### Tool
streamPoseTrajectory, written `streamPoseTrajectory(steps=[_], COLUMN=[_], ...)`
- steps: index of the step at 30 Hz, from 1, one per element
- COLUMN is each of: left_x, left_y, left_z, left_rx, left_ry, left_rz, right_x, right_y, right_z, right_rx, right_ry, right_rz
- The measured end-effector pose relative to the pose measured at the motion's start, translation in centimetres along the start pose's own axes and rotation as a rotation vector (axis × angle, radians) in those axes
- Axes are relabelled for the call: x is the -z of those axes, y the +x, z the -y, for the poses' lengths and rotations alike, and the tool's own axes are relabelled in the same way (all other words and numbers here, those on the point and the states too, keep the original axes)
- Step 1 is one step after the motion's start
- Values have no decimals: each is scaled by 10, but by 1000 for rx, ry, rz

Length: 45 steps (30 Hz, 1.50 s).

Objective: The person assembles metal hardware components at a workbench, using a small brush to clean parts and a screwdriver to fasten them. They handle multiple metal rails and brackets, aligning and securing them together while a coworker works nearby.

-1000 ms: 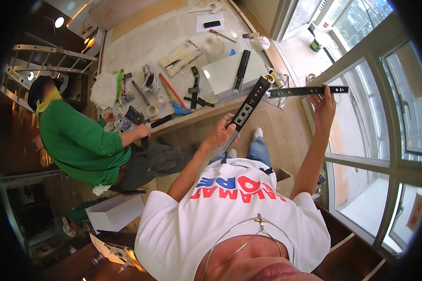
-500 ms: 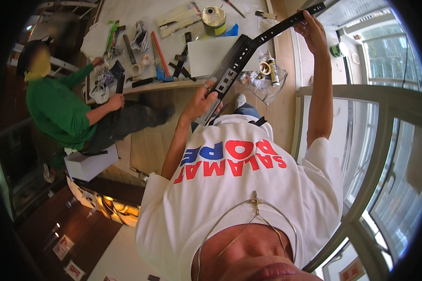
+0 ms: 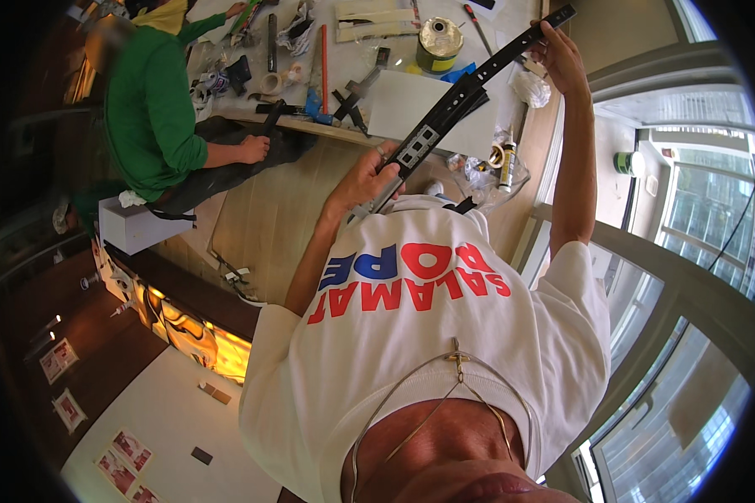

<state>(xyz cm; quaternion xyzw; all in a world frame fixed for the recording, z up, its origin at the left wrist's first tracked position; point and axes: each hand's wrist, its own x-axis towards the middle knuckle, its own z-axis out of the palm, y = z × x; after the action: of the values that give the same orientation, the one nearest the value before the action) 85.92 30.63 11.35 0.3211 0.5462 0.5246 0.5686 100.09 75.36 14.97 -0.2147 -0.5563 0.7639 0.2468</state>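
Note:
A long black drawer slide [image 3: 445,113] with holes along its rails runs slantwise in front of my chest, partly over the table. My left hand [image 3: 362,180] is closed round its lower, wider end, where several square cutouts show. At the upper right, my right hand [image 3: 560,63] pinches the far tip of the narrow inner rail. That rail sticks out nearly in line with the wider part. Beneath the slide lies a white sheet [image 3: 394,94] on the table.
On the cluttered table [image 3: 323,126] are a round tin [image 3: 440,44], a red rod [image 3: 325,67], tape and black parts. A cartridge tube [image 3: 507,168] stands by its right edge. At the left, a person in green [image 3: 155,109] sits on a white box [image 3: 143,222]. Glass doors flank my right side.
The narrow rail was bent at an angle to the wider part; now the two lie almost in line and overlap more. The person in green has leaned toward the table, and my view has turned.

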Motion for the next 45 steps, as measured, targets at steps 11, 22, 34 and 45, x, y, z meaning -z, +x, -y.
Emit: streamPoseTrajectory(steps=[11, 22, 34, 45], left_x=[37, 62, 73, 81], left_y=[-9, -12, -28, -37], left_z=[-11, -22, -23, -11], left_rx=[-18, 21, 67, 21], left_ry=[-68, -54, -105, -71], left_rz=[-50, -111, -165, -175], right_x=[-50, -86, -112, -133], right_y=[40, 66, 74, 67], right_z=[-14, -55, -93, -92], right_rx=[-27, -92, -191, -180], right_ry=[28, -21, 23, 25], right_rz=[30, 155, 192, 195])
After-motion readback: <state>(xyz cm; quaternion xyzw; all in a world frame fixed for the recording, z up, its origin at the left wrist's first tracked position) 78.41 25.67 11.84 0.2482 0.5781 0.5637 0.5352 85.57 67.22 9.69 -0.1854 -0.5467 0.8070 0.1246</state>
